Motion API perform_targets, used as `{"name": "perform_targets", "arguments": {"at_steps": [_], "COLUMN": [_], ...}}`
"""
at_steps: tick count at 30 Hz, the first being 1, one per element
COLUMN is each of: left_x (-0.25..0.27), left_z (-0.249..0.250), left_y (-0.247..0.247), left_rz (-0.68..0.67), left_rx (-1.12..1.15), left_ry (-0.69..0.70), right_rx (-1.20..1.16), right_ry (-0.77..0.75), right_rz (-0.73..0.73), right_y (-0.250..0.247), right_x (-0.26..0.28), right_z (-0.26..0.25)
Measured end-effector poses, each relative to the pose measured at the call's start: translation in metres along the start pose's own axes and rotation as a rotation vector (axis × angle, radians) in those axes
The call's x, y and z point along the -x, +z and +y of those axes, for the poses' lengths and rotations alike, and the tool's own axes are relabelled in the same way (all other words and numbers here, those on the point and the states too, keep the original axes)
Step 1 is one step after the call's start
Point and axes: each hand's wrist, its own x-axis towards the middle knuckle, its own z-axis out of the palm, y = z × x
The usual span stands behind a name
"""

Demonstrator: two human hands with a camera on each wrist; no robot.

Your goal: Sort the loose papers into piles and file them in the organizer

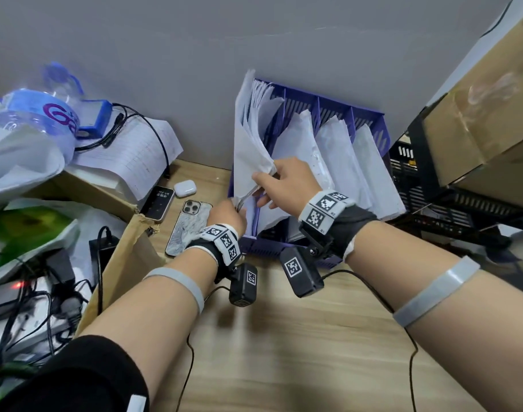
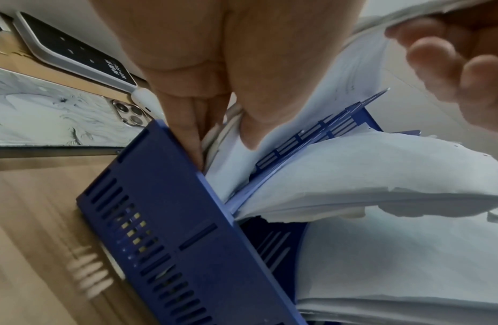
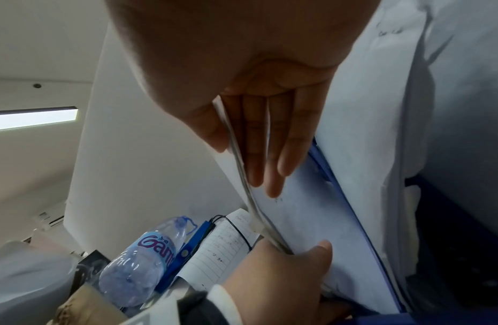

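Note:
A blue slotted organizer [image 1: 370, 117] stands against the wall, with white papers in each of its compartments. A stack of white papers [image 1: 251, 138] stands tilted in its leftmost compartment. My left hand [image 1: 235, 209] pinches the stack's lower near edge at the organizer's front left corner [image 2: 186, 241]. In the left wrist view, the left hand [image 2: 222, 151] has its thumb on the paper [image 2: 269, 132]. Higher up, my right hand [image 1: 263, 185] pinches the same edge. The right wrist view shows the right hand [image 3: 242, 167] with thumb and fingers on either side of the sheets [image 3: 311, 220].
Left of the organizer lie two phones [image 1: 189, 227] [image 1: 158, 205] and a white earbud case [image 1: 185, 187]. Farther left are a water bottle [image 1: 46, 114], printed sheets, a cardboard box [image 1: 117, 263] and cables. A black mesh tray [image 1: 432, 188] and a large carton [image 1: 477, 114] stand on the right.

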Motion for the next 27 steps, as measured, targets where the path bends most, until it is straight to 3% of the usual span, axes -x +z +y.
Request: {"name": "perform_targets", "arguments": {"at_steps": [3,7,13,21,27], "left_x": [-0.002,-0.002,0.002,0.035,0.067], "left_z": [-0.001,0.001,-0.006,0.017,0.064], "left_y": [0.003,0.002,0.0,-0.012,-0.023], "left_rz": [-0.032,0.067,-0.039,0.261,0.388], "left_rx": [-0.046,-0.021,0.179,0.245,0.405], "left_ry": [0.003,0.028,-0.037,0.024,0.273], "right_rx": [0.0,-0.02,-0.028,-0.158,-0.293], "right_ry": [0.012,-0.032,0.01,-0.005,-0.161], "right_rz": [0.003,0.018,-0.094,-0.131,-0.098], "right_y": [0.0,-0.002,0.002,-0.016,-0.096], "right_x": [0.001,0.002,0.014,0.035,0.08], "right_z": [0.004,0.008,0.014,0.009,-0.019]}}
